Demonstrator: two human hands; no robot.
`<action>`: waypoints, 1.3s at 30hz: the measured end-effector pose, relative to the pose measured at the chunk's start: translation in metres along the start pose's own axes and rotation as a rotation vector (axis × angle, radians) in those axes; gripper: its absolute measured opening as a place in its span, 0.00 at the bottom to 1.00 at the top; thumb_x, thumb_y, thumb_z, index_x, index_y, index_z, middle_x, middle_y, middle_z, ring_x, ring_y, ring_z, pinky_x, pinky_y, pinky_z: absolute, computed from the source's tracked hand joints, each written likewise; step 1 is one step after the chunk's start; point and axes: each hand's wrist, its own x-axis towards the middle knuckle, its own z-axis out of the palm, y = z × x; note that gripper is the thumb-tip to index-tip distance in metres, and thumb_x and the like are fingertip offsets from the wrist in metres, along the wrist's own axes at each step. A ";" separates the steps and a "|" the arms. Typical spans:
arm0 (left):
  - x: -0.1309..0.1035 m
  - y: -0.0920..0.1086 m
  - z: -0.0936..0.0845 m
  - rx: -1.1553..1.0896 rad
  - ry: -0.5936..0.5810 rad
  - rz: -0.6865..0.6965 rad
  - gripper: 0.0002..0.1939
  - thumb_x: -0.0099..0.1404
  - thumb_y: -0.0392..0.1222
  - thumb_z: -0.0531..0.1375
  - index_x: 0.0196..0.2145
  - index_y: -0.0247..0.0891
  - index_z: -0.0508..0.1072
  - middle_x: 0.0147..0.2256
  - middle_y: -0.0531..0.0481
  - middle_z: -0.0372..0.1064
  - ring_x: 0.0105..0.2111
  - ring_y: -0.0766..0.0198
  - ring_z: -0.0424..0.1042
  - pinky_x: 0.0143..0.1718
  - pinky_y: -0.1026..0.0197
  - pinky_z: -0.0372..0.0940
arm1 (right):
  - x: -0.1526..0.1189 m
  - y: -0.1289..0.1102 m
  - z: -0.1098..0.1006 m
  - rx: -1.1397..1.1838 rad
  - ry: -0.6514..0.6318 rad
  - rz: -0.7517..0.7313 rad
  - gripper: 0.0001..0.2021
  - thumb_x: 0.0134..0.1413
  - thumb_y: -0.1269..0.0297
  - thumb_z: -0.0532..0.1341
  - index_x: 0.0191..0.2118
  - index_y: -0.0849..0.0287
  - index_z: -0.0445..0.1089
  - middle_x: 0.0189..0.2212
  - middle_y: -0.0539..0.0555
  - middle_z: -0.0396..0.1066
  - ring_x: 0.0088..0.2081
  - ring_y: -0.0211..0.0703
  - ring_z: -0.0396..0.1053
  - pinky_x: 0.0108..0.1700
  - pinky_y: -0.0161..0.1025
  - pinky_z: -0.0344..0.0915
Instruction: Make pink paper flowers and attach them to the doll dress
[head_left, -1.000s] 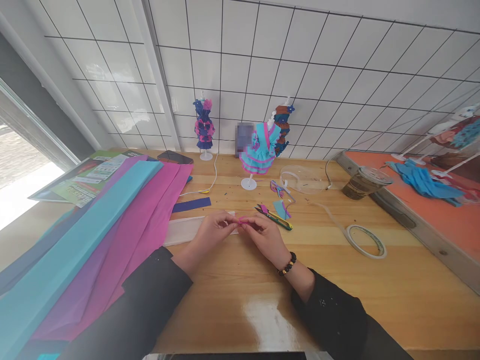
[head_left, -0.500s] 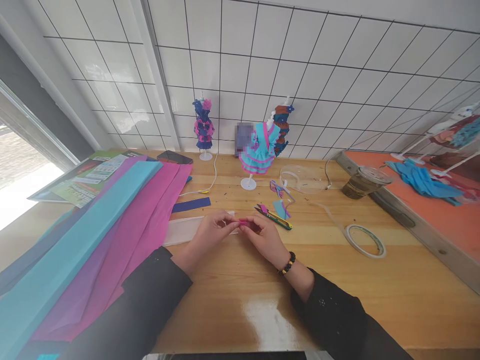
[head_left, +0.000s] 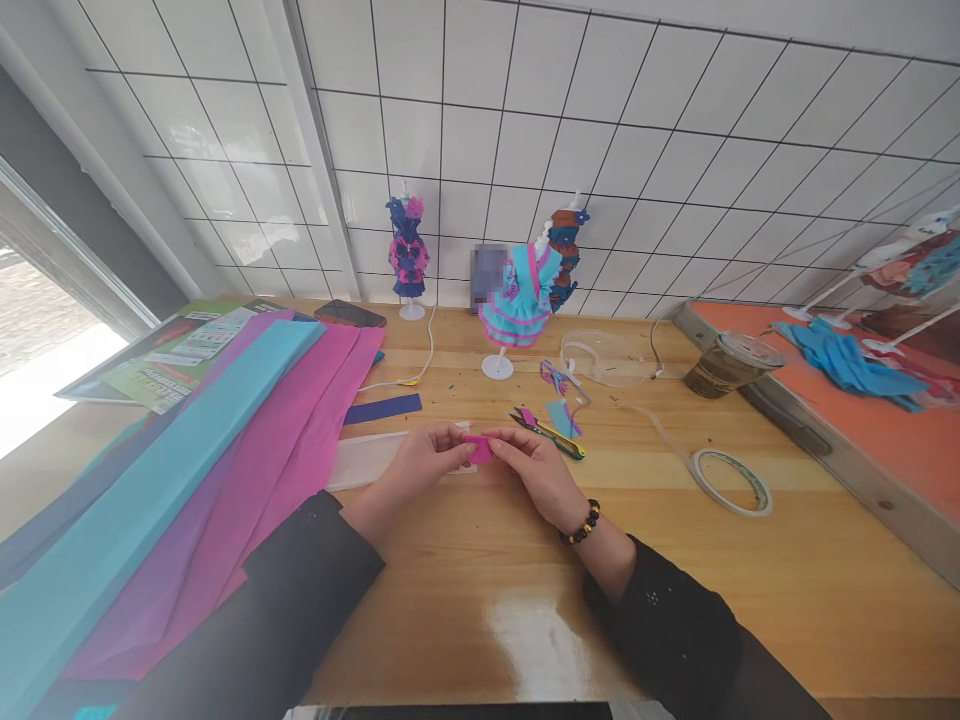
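A small pink piece is held up between both hands over the wooden table. My left hand pinches its left end, and my right hand, with a dark beaded bracelet at the wrist, pinches its right end. Partly under my left hand lies a white strip. A dark blue strip rests behind it. Just beyond my right hand are a green and yellow cutting tool and a light blue scrap.
Long coloured paper sheets cover the left side. Small dressed stands and a turquoise and pink dress are at the back. To the right sit a tape roll, a lidded cup and an orange surface.
My right hand has shifted slightly right. More of the pink piece now shows, spread flat between my fingertips. My left hand has hardly moved.
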 end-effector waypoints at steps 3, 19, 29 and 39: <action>0.001 -0.003 -0.001 -0.029 -0.017 -0.031 0.14 0.54 0.49 0.62 0.32 0.34 0.70 0.29 0.49 0.70 0.28 0.66 0.69 0.32 0.63 0.65 | -0.001 0.000 0.001 -0.015 0.004 0.007 0.17 0.44 0.51 0.62 0.34 0.61 0.72 0.23 0.49 0.68 0.22 0.33 0.57 0.25 0.33 0.54; -0.004 0.008 0.005 -0.017 -0.082 -0.063 0.12 0.55 0.46 0.61 0.31 0.34 0.69 0.26 0.49 0.71 0.26 0.66 0.70 0.31 0.63 0.64 | 0.001 0.008 0.002 -0.031 -0.023 -0.030 0.15 0.44 0.52 0.62 0.30 0.61 0.70 0.27 0.51 0.72 0.29 0.37 0.66 0.35 0.36 0.62; -0.006 0.005 0.008 -0.009 -0.081 -0.028 0.11 0.55 0.45 0.61 0.32 0.34 0.69 0.28 0.49 0.73 0.30 0.65 0.72 0.35 0.63 0.65 | 0.001 0.013 0.002 -0.139 -0.017 -0.157 0.13 0.47 0.54 0.62 0.33 0.59 0.72 0.30 0.54 0.73 0.32 0.41 0.69 0.37 0.39 0.65; -0.007 0.002 0.010 0.079 -0.104 0.017 0.12 0.56 0.47 0.60 0.34 0.35 0.72 0.33 0.47 0.75 0.36 0.59 0.73 0.38 0.60 0.65 | -0.004 0.012 0.005 -0.277 0.072 -0.253 0.11 0.49 0.57 0.61 0.29 0.59 0.73 0.26 0.55 0.71 0.30 0.43 0.68 0.34 0.40 0.65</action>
